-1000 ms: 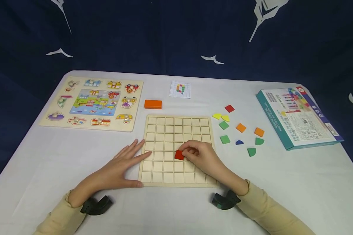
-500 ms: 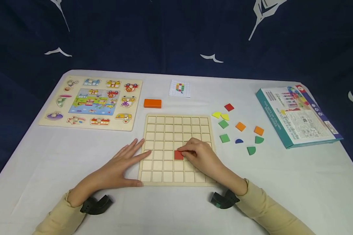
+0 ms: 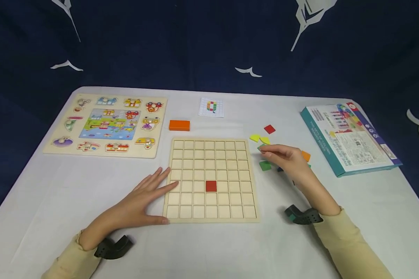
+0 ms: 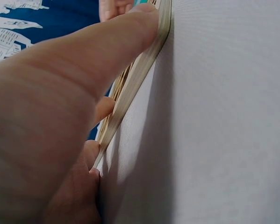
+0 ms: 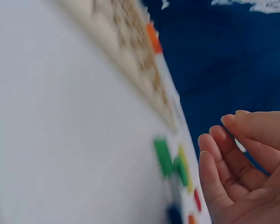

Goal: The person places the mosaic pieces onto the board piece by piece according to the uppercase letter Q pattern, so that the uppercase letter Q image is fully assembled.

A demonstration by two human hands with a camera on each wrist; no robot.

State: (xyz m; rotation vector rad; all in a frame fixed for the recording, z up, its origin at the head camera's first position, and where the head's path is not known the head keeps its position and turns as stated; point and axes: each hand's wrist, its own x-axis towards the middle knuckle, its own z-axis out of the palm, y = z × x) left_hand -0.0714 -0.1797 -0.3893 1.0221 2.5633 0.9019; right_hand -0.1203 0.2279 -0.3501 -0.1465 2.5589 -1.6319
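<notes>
A red square tile (image 3: pixel 211 186) lies in a cell near the middle of the wooden grid board (image 3: pixel 213 220). My left hand (image 3: pixel 139 203) rests with spread, straight fingers along the board's left edge; the left wrist view shows its thumb (image 4: pixel 125 35) on the rim. To the right of the board, my right hand (image 3: pixel 290 161) is over the loose tiles, fingers loosely bent and nothing between them in the right wrist view. Its fingertips overlap a green tile (image 3: pixel 261 147) in the head view. Another green square (image 3: pixel 265 166) lies just below. The hand partly hides orange, blue and green pieces.
Two yellow pieces (image 3: pixel 254 138) and a red tile (image 3: pixel 269 129) lie beyond the right hand. A teal box (image 3: pixel 352 143) stands at right, a knob puzzle (image 3: pixel 150 153) at left. An orange block (image 3: pixel 179 125) and a pattern card (image 3: pixel 211 112) lie behind the board.
The red tile, tilted earlier, now lies flat in its cell, and my right hand has let go of it. That hand has moved right to the loose tiles. The left hand has stayed put.
</notes>
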